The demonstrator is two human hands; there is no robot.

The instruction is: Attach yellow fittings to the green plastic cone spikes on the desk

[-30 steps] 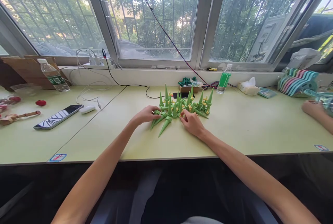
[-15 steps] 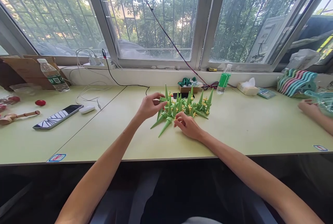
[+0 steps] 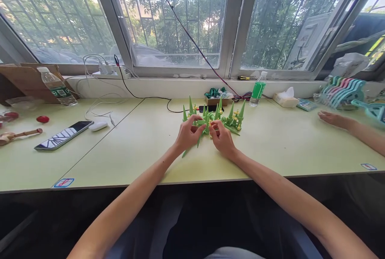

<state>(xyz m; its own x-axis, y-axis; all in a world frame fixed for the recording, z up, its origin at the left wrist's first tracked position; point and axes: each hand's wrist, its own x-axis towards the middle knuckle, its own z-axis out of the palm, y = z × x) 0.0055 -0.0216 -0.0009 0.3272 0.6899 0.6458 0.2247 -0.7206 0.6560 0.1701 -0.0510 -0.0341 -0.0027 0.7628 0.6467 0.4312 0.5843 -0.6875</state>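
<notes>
Tabletop count, whole frame.
Bottles: two, left and right. Stickers: two, lower edge. Tissue pack: one, right. Hands: three. Green spikes: over five, overlapping, exact number hidden.

Pale yellow-green table, its left side and back busy with odds and ends.
Green spikes crowd the middle, several upright and some lying flat, with a cardboard box behind them; over on the left I see a phone, a red ball, a wooden toy and a water bottle, while a green-labelled bottle, a tissue box and pastel hangers stand toward the back right.
</notes>
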